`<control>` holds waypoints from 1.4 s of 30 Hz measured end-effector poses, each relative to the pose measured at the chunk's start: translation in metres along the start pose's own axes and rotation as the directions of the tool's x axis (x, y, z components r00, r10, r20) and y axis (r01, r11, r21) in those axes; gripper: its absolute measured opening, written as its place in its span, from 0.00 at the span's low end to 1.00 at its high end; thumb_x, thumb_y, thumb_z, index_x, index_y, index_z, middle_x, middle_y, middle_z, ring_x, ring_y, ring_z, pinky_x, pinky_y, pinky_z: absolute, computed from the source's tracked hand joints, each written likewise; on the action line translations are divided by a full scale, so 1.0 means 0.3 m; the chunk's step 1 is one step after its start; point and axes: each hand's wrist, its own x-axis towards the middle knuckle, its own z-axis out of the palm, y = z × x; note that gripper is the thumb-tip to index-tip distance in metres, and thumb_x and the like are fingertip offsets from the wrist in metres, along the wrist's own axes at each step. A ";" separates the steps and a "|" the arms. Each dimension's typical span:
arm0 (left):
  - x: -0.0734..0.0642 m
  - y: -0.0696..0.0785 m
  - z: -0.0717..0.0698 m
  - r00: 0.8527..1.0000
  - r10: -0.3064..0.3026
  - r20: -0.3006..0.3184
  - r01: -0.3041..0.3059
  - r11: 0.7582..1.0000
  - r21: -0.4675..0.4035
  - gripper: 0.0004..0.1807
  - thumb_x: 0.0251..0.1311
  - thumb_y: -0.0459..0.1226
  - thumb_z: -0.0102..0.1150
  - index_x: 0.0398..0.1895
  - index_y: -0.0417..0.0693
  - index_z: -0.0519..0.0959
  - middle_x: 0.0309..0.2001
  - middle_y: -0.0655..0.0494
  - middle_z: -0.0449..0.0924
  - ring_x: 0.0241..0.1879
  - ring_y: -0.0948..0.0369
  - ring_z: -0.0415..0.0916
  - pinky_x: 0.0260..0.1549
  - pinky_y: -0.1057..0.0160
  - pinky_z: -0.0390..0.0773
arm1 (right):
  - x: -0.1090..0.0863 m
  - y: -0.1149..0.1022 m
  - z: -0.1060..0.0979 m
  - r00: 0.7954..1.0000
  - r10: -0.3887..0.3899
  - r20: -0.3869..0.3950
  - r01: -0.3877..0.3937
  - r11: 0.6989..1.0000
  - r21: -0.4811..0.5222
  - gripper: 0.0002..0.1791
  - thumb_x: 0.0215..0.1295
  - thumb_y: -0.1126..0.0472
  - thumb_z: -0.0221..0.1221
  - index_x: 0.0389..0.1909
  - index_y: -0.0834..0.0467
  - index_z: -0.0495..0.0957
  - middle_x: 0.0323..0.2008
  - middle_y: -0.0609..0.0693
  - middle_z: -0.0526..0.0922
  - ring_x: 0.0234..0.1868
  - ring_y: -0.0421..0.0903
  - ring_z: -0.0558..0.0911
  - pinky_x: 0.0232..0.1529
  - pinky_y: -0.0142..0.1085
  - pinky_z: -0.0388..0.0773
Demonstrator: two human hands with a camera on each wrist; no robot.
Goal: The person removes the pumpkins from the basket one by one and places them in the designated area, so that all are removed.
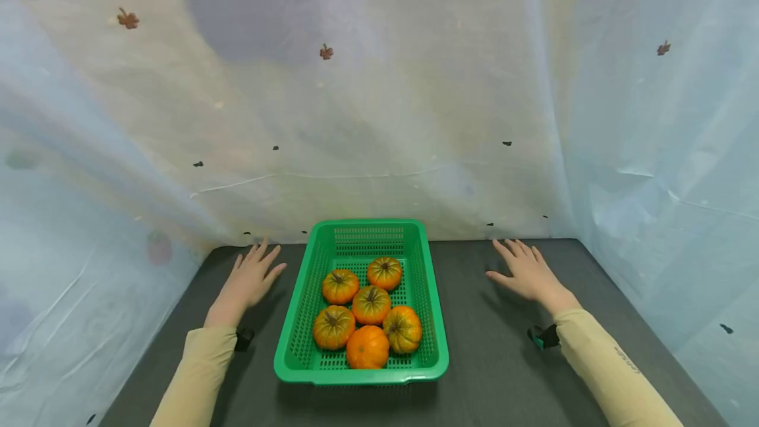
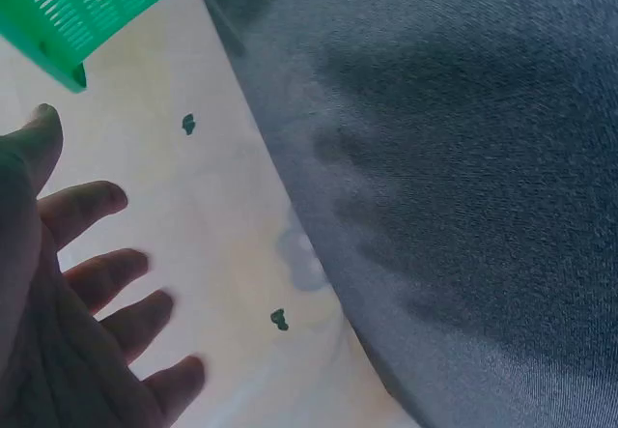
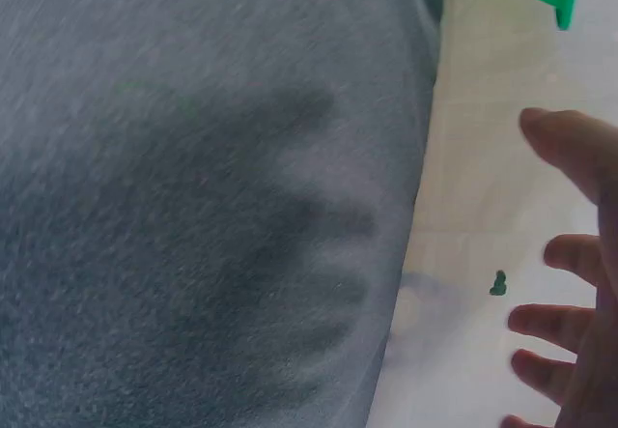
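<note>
A green plastic basket [image 1: 437, 321] stands in the middle of the dark table, with several small orange pumpkins [image 1: 371, 305] lying in it. One pumpkin [image 1: 367, 347] near the front is plainer orange; the others show greenish ribs. To the basket's left, my left hand [image 1: 248, 280] is held over the table with fingers spread, touching nothing. My right hand [image 1: 528, 273] hovers on the opposite side, its fingers likewise apart and holding nothing. Both wrist views show a corner of the basket [image 2: 58, 22] beyond the thumb, and the shadows of the fingers fall on the cloth.
Dark grey cloth covers the table [image 1: 480, 361]. A pale plastic sheet [image 1: 379, 117] with small leaf marks hangs behind it and along both sides. The basket's far end reaches close to the back sheet.
</note>
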 end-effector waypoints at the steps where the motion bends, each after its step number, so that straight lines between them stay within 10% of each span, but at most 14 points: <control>1: 0.002 0.000 -0.003 1.000 -0.001 0.006 0.001 1.000 -0.030 0.40 0.70 0.61 0.33 0.74 0.44 0.54 0.73 0.34 0.43 0.70 0.36 0.42 0.64 0.33 0.42 | 0.000 0.000 -0.002 1.000 -0.002 0.005 0.002 1.000 0.018 0.43 0.65 0.39 0.55 0.71 0.63 0.57 0.67 0.70 0.57 0.67 0.70 0.55 0.64 0.65 0.49; 14: -0.005 0.004 -0.049 0.995 -0.019 0.094 0.059 0.892 -0.448 0.38 0.73 0.56 0.37 0.74 0.39 0.49 0.69 0.30 0.51 0.66 0.34 0.51 0.58 0.34 0.60 | 0.022 -0.008 -0.015 0.992 -0.024 0.121 -0.022 0.930 0.368 0.39 0.70 0.45 0.53 0.69 0.69 0.57 0.64 0.71 0.63 0.63 0.69 0.64 0.57 0.61 0.65; 22: -0.005 -0.003 -0.085 0.981 0.021 0.191 0.114 0.732 -0.671 0.38 0.73 0.55 0.39 0.75 0.40 0.49 0.70 0.31 0.49 0.65 0.35 0.54 0.54 0.38 0.69 | 0.014 -0.050 -0.075 0.986 -0.007 0.165 -0.088 0.823 0.561 0.39 0.70 0.43 0.52 0.72 0.62 0.54 0.65 0.70 0.62 0.62 0.68 0.65 0.54 0.57 0.70; 36: -0.033 0.016 -0.148 0.956 0.101 0.275 0.192 0.492 -0.849 0.35 0.74 0.49 0.40 0.75 0.41 0.47 0.69 0.32 0.53 0.64 0.36 0.58 0.55 0.44 0.72 | 0.024 -0.140 -0.202 0.985 -0.085 0.147 -0.051 0.678 0.733 0.35 0.72 0.46 0.51 0.73 0.57 0.53 0.67 0.62 0.61 0.63 0.61 0.68 0.59 0.54 0.69; 42: -0.042 0.034 -0.158 0.938 0.141 0.318 0.220 0.470 -0.855 0.34 0.74 0.48 0.44 0.75 0.43 0.49 0.68 0.33 0.56 0.63 0.37 0.61 0.51 0.47 0.76 | 0.022 -0.176 -0.241 0.982 -0.151 0.110 0.007 0.618 0.786 0.31 0.73 0.50 0.51 0.72 0.57 0.56 0.67 0.62 0.62 0.65 0.60 0.66 0.60 0.53 0.69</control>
